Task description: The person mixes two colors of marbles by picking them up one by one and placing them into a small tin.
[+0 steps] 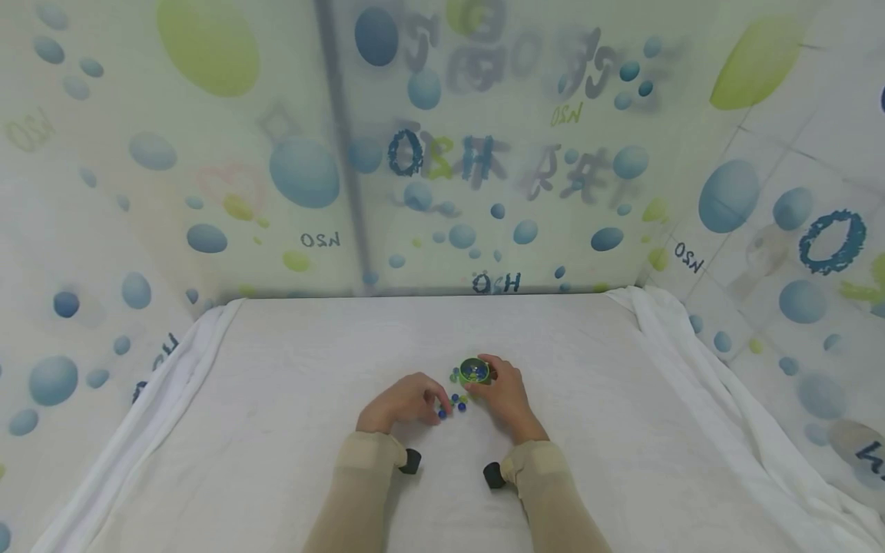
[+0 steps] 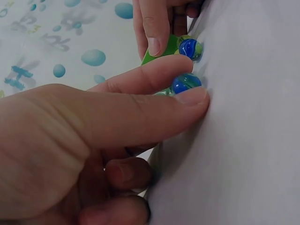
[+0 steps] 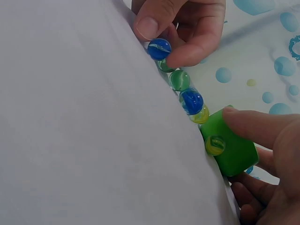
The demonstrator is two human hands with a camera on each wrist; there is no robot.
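Looks to me like the step here is picking up one marble, so it's all about the pinch. The left hand (image 1: 409,401) has its thumb and index finger narrowed around a small round blue glass-looking marble (image 3: 159,48) with a pale streak, farther from the far edge of the white cloth-covered table (image 1: 290,346) than the other loose ones. Can't tell how firm that grip is, or whether it's clear of the cloth. I'd get the pads on opposite sides at its widest point, squeeze lightly and go straight up. Pinch too high and a slick ball could shoot out.

Mind the neighbours too: a green swirled marble (image 3: 179,80), another blue marble (image 3: 191,101) and a yellow marble (image 3: 200,114) sit between it and the cup, so I'd tuck the spare fingers away.

The right hand (image 1: 509,393) is holding a bright green plastic-looking cup (image 3: 239,145) by its side, nearer the table's far edge and a touch right of the middle, marbles inside. I'd go gentle and steady there; a yellow-green marble (image 3: 215,145) shows right in front of its wall, and a nudge might send it rolling.
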